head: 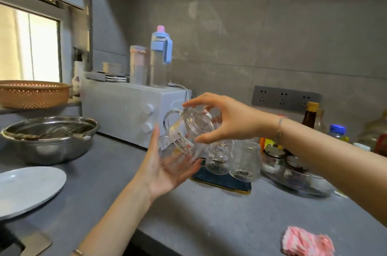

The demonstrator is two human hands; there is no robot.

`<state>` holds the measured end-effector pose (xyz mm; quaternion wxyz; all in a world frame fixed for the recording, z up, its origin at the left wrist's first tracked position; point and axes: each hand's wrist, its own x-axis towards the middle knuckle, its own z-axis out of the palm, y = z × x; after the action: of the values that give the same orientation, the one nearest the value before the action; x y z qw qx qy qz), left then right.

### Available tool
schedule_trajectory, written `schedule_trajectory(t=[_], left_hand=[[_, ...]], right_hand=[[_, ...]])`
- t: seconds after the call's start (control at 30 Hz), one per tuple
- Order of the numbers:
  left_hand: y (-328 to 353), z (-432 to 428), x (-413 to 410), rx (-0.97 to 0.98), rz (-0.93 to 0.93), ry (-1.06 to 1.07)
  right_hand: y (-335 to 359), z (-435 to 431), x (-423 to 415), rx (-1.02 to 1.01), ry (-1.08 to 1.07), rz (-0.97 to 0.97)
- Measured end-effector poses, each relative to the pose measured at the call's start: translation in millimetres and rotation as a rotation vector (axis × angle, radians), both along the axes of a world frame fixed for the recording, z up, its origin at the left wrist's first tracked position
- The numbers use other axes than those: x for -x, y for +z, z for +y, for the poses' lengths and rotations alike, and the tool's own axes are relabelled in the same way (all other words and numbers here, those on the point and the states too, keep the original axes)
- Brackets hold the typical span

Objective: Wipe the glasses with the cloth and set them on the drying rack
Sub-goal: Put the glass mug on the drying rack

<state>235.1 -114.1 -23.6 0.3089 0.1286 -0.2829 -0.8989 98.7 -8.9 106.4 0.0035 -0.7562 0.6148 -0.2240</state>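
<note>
Step in hand: judged as turning the clear glass mug with a handle [188, 130] mouth-down for the rack. Whether it has been wiped cannot be told.
Right hand [226, 119]: fingers and thumb curl round the mug's thick base, gripping it from above.
Left hand [165, 170]: palm up and fingers straight, cradling the mug's wall from beneath without clasping it.
Mug: in the air, tilted, just above the rack's left end, touching only the hands. A paper label shows on its side.
Rack: the flat dark blue drying rack with a yellow edge [226, 185] lies on the worktop. Two clear upturned glasses [246, 159] stand on it close together.
Doing it well: grip the base firmly, since smooth glass would likely slip. Lower the rim onto the bare part left of the glasses, handle turned away so glass does not knock glass. Draw the lower hand away only once the rim sits flat.
Cloth: the crumpled pink-and-white cloth [307, 242] lies at the near right, well apart from both hands. If the mug is unwiped, fetch it first.
Wall: large grey tiles [272, 35] carry a grey socket strip [284, 97].
Surface: grey stone-look worktop [209, 213].
On it: white microwave [121, 107] at the back, round steel bowl [52, 142] and white plate [27, 186] to the left.
</note>
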Motion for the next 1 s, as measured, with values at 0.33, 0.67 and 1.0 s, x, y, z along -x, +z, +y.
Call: schedule_trajectory(t=[0.33, 0.67, 1.0], left_hand=[[9.8, -18.2, 43.1, 0.079, 0.083, 0.28], [3.6, -50.6, 73.1, 0.424, -0.093, 0.436], [-31.5, -85.5, 98.0, 0.435, -0.126, 0.398]], right_hand=[[12.7, -60.9, 23.0, -0.1, -0.131, -0.177], [2.0, -86.3, 45.3, 0.067, -0.13, -0.45], [-12.2, -111.5, 73.0, 0.01, -0.144, -0.334]])
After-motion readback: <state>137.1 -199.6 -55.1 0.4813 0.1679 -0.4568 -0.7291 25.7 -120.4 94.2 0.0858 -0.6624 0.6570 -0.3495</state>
